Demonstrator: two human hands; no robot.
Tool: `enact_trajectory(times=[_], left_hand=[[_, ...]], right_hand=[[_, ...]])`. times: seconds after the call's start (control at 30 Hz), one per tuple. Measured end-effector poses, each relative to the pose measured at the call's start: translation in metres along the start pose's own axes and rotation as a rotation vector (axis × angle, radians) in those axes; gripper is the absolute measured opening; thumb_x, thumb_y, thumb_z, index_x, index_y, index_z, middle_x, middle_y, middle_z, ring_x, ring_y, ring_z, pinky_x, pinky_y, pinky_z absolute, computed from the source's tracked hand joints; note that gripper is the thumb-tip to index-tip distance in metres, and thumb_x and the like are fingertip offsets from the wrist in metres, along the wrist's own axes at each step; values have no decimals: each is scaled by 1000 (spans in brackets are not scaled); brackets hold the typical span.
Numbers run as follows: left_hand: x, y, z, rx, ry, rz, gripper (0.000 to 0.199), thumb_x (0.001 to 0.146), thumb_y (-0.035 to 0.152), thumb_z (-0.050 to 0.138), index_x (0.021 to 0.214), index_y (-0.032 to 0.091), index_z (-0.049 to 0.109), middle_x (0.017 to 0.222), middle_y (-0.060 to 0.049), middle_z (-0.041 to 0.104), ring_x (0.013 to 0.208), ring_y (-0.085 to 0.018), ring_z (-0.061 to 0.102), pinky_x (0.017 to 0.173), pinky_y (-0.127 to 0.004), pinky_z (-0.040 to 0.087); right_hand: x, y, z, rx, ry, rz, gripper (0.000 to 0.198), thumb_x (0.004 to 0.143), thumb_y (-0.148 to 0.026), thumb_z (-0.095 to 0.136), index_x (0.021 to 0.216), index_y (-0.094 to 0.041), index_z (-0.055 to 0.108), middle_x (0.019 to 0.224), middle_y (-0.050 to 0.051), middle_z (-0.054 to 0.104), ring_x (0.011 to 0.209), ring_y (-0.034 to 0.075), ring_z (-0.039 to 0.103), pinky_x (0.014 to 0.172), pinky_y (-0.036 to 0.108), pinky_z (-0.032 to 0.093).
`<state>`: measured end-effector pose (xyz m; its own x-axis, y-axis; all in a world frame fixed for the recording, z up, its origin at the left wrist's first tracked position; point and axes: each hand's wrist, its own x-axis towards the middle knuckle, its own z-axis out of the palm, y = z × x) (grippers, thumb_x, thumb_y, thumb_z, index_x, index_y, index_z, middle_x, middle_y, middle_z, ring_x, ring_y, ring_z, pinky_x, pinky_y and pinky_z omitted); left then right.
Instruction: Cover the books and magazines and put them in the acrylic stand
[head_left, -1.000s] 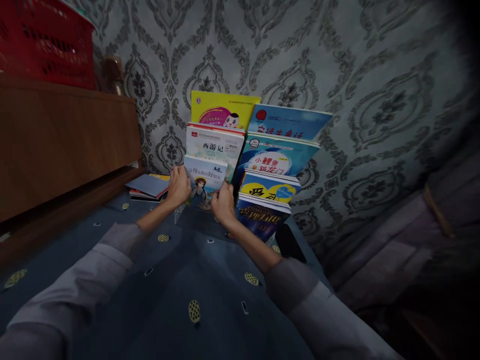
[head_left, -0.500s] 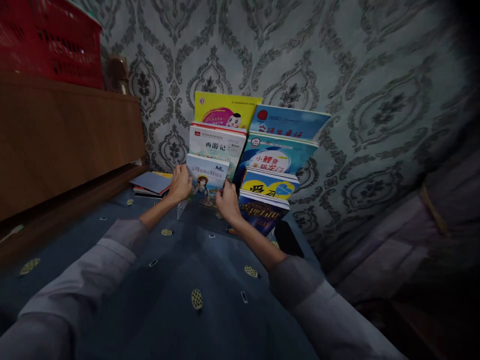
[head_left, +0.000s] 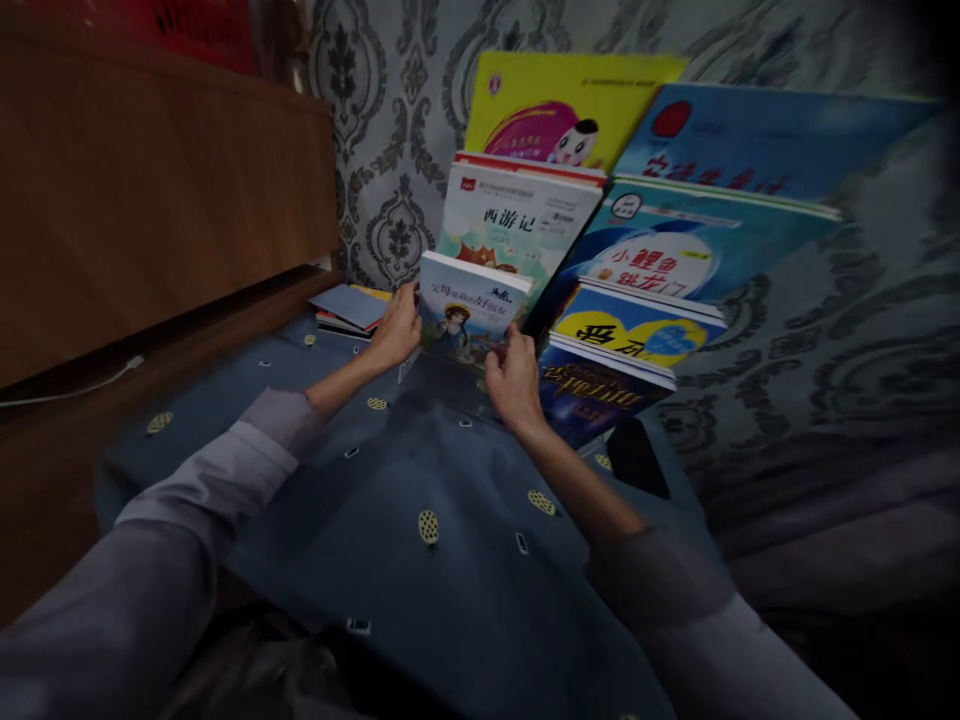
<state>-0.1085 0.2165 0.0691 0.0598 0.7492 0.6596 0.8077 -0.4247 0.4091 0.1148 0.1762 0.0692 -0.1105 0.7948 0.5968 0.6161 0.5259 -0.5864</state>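
The step in hand, as I judge it, is the placing or straightening of the small book [head_left: 469, 310] at the near end of the left row of books. This book stands nearly upright, its cover turned to the person, just in front of the white book [head_left: 517, 225]; the yellow book [head_left: 562, 90] rises at the far end of the same row. Whether its lower edge already rests on something, I cannot tell, because that part is dark.

The next move, in my opinion, calls for even pressure from both sides, so that the book stays level and does not push the dark blue book [head_left: 600, 395], which is near on the right.

The left hand [head_left: 399, 328] grasps the book by its left edge, with the fingers bent around the side. The right hand [head_left: 514, 378] grasps it at the right edge, rather low, with the fingers curled and the thumb toward the cover. Both forearms reach far over the worktop [head_left: 465, 560], coming together from the near left and the near right. To the left of the left hand, a flat pile of books [head_left: 349, 305] lies apart.
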Motion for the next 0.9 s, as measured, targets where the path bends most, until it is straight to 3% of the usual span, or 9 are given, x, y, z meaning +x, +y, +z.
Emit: enact_trajectory(times=[0.07,0.13,0.2,0.27,0.37,0.57,0.7,0.9], left_hand=[[-12,-22,-3,131,-92,-50,65,86,7,40,150,13,27,146,-19,49,137,-26,47,116,-44,40],[-22,-51,-9,382,-272,-191,67,87,10,43,152,13,26,152,-19,45,142,-27,43,117,-44,37],[-25,-82,-13,459,-332,-286,71,85,13,52,152,9,30,151,-26,45,143,-36,41,114,-53,38],[-20,-107,-15,506,-386,-322,77,81,19,62,152,11,32,156,-27,39,147,-41,34,114,-62,33],[0,-131,-12,546,-480,-307,82,79,22,68,153,16,34,161,-24,34,152,-41,24,117,-65,23],[18,-150,-9,600,-646,-279,69,84,19,59,151,21,42,158,-19,42,148,-38,33,116,-69,19],[6,-155,-18,639,-668,-230,68,88,16,52,154,23,37,162,-17,37,148,-36,35,117,-67,18],[3,-153,-26,712,-691,-120,61,90,11,45,149,22,44,150,-18,52,135,-34,51,115,-61,25]], right_hand=[[-17,1,-4,31,-14,-2,58,89,-20,46,147,-13,40,125,20,54,110,29,65,100,54,53],[-44,4,-9,71,-47,-10,56,93,-23,46,148,-18,40,126,18,56,112,29,65,98,54,54],[-77,9,-12,116,-93,-10,52,96,-26,44,147,-21,43,127,17,58,112,28,66,96,51,56],[-110,16,-12,144,-135,-8,49,97,-28,45,146,-23,46,127,15,60,110,26,67,96,49,57],[-144,30,-8,157,-194,30,45,99,-28,44,144,-27,49,127,12,62,110,24,68,94,44,59],[-155,45,-6,203,-229,105,36,99,-30,49,133,-28,59,120,10,66,105,24,70,91,44,61],[-154,45,-7,197,-262,107,34,98,-30,50,130,-29,62,120,11,67,104,25,70,90,45,61],[-154,45,-10,181,-266,75,32,98,-29,50,127,-28,64,123,11,68,112,26,68,96,46,59]])
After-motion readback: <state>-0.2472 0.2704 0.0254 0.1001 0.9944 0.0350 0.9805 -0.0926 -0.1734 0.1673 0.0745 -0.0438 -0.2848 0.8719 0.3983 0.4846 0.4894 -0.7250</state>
